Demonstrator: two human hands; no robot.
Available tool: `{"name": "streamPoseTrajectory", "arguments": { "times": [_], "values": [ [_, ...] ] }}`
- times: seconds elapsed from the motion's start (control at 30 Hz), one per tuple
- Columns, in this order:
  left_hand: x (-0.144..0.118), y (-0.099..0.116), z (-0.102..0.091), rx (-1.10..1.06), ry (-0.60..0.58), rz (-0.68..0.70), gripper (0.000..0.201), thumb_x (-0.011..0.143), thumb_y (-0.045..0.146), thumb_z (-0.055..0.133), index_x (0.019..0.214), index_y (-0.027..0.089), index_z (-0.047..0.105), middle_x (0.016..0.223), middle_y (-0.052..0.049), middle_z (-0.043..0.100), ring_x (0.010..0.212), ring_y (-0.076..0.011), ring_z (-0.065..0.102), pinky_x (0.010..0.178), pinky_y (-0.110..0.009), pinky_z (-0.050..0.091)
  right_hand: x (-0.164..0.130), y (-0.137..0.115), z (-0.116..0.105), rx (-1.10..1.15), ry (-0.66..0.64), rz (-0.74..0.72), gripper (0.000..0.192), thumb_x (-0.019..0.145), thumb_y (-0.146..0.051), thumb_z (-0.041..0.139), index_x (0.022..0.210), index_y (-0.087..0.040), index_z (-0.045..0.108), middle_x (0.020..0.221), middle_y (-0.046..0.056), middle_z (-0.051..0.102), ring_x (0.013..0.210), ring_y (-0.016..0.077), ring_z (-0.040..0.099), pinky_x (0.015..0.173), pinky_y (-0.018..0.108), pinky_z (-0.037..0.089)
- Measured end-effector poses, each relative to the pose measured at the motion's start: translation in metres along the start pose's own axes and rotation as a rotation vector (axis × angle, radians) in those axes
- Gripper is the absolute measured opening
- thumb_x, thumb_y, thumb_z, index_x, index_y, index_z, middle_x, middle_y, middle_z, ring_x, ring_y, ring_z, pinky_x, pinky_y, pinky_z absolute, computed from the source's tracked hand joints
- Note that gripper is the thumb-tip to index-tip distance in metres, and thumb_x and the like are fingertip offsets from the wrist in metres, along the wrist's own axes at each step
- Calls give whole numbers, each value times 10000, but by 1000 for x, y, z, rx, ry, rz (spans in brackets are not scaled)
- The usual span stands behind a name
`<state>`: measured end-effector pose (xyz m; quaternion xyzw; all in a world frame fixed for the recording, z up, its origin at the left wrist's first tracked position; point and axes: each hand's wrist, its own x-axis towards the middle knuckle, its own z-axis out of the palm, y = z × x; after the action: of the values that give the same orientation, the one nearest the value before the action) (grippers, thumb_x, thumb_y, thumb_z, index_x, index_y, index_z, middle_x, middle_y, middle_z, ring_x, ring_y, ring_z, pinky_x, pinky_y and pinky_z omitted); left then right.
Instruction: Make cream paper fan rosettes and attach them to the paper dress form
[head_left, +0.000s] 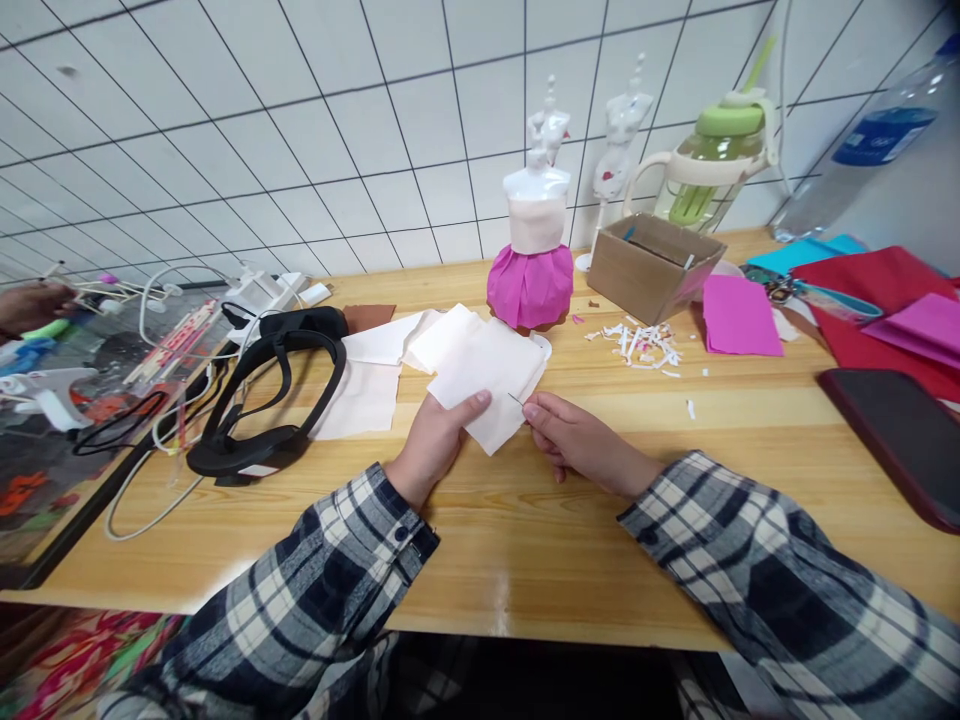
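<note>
- Left of centre we log a black headset [262, 400] lying on the wooden table [525, 560].
- At centre, our left hand [435, 445] pinches a white cloth piece [487, 375], thumb on top.
- Just right, our right hand [574, 435] pinches a needle [516, 399] at the cloth's edge.
- Upper centre: pink-skirted mannequin [534, 250].

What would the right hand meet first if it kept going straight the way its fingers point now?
The right hand points left, pinching a thin needle. First in that line is the white fabric piece, which the left hand holds. The needle tip seems to be at the fabric's edge already, though depth is unclear.
</note>
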<state>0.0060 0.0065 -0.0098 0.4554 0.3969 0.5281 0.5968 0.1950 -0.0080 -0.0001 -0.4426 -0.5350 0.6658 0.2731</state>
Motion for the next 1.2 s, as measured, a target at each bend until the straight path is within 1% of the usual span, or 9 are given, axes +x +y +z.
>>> {"name": "streamPoseTrajectory", "arguments": {
  "times": [0.1,0.2,0.33,0.63,0.8,0.97,1.2],
  "values": [
    [1,-2,-5,148,13,45,641,741,311,800,1318,172,558,1305,-118,652,1241,-310,584,1082,-462,453,0,-1,0,-20,-8,6,283,935,-507,448,880,-230,427,611,-80,355,463,81,358,372,191,427],
    [2,-3,-8,213,18,77,657,732,314,807,1318,168,552,1334,-124,631,1236,-305,589,1077,-461,461,0,-1,1,-26,-12,12,274,942,-497,435,882,-230,427,608,-79,355,462,81,351,371,194,436],
    [3,-4,-9,238,28,94,681,725,336,808,1324,152,542,1329,-136,631,1219,-307,600,1070,-463,467,0,0,1,-28,-7,15,278,941,-504,433,891,-230,428,603,-82,338,462,82,334,375,204,455],
    [-1,-1,-3,282,30,74,641,719,331,812,1285,161,561,1318,-124,640,1213,-302,604,1080,-469,457,1,0,1,-28,6,29,333,916,-553,462,861,-226,436,611,-77,353,462,81,340,376,217,456],
    [-2,-1,-2,281,29,54,626,711,350,814,1254,148,577,1282,-131,661,1172,-309,628,1051,-474,481,1,0,0,-22,5,35,318,919,-540,467,886,-224,448,609,-80,346,459,80,333,373,212,447],
    [-2,-3,-3,283,27,33,633,709,356,815,1255,141,576,1279,-140,660,1172,-320,627,1046,-481,482,1,0,0,-15,0,26,298,928,-522,462,902,-225,457,617,-78,348,466,81,340,378,212,453],
    [-2,-2,-2,284,24,39,638,707,367,817,1253,141,578,1275,-140,662,1172,-319,627,1045,-467,481,1,0,2,-34,19,22,285,940,-503,446,878,-226,439,630,-71,362,471,82,358,374,203,446]
  ]
}}
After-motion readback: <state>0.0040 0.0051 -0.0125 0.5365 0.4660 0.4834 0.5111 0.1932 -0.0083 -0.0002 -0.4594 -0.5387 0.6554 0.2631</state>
